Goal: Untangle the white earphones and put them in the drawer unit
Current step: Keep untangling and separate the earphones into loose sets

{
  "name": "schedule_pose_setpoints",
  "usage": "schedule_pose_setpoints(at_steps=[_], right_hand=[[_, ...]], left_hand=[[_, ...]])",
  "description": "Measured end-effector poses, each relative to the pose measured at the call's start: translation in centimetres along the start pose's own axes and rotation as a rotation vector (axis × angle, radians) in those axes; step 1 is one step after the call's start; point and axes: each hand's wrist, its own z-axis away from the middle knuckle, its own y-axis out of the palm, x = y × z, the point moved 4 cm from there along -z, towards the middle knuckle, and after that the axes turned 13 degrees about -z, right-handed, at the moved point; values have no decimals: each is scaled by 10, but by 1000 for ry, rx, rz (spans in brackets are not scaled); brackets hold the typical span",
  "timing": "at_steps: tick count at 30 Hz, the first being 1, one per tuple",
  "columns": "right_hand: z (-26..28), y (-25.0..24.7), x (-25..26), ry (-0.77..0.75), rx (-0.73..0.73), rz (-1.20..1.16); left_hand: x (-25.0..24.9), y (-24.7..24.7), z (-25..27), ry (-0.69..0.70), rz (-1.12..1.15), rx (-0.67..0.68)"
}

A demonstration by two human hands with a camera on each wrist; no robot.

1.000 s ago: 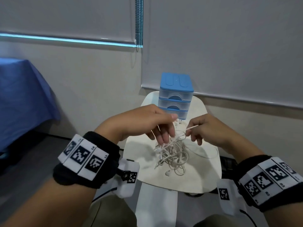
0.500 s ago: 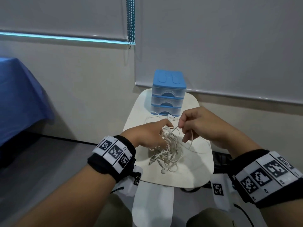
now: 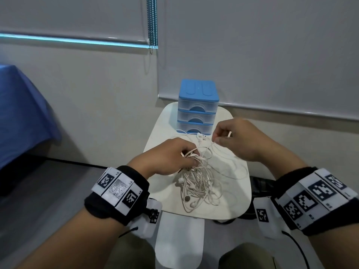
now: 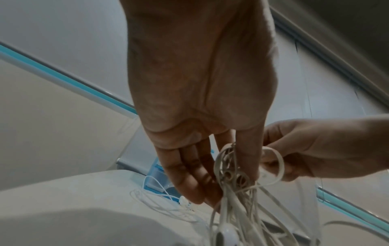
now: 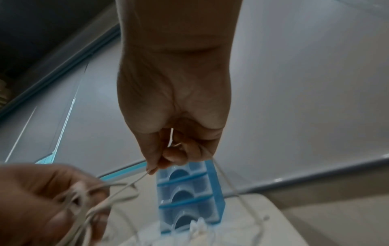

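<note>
Earphones [image 3: 196, 183] lie in a white knot just in front of the blue drawer unit [image 3: 197, 107], left hand [image 3: 167, 156] gripping the bunch, right hand [image 3: 239, 140] pinching one cord.

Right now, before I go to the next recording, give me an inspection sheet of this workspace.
Surface: small white table, rounded corners.
Job's things: tangled white earphones, bundle partly lifted; drawer unit at the table's far end, three drawers, all closed.
Clutter: nothing seen.
Hands: left hand grips the top of the tangle; right hand pinches one strand pulled out of it.
Cables: loose earphone loops trail across the table to the drawer unit's foot; dark wire hangs from the right wrist rig.
Surroundings: blue cloth at left, roller blinds behind.
</note>
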Motion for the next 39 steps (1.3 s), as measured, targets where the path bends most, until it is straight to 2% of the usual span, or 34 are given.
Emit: schedule_pose_setpoints(at_steps=[2, 4, 7, 9, 10, 13, 16, 18, 22, 26, 30, 39], right_hand=[[-1, 15, -3, -3, 55, -22], [-1, 24, -8, -10, 38, -34], [4, 14, -7, -61, -178, -121], [10, 10, -7, -76, -251, -247], [12, 12, -8, -68, -223, -293], [19, 33, -12, -7, -12, -366], [27, 51, -16, 12, 56, -397], [29, 59, -16, 17, 39, -403], [30, 60, -16, 68, -92, -360], [32, 60, -13, 104, -115, -344], [28, 57, -6, 96, -123, -358], [30, 49, 3, 49, -180, -758]], left_hand=[[2, 2, 1, -20, 29, -12], [6, 3, 2, -56, 44, -18], [11, 5, 2, -110, 44, -42], [13, 6, 1, -137, 50, -58], [14, 6, 0, -152, 77, -64], [15, 9, -2, -194, 176, -87], [11, 10, -3, -213, 211, -107], [9, 9, -2, -217, 206, -115], [8, 10, 1, -209, 239, -90], [2, 8, 3, -183, 258, -97], [-2, 2, 5, -165, 285, -161], [8, -8, 11, -241, 318, -292]])
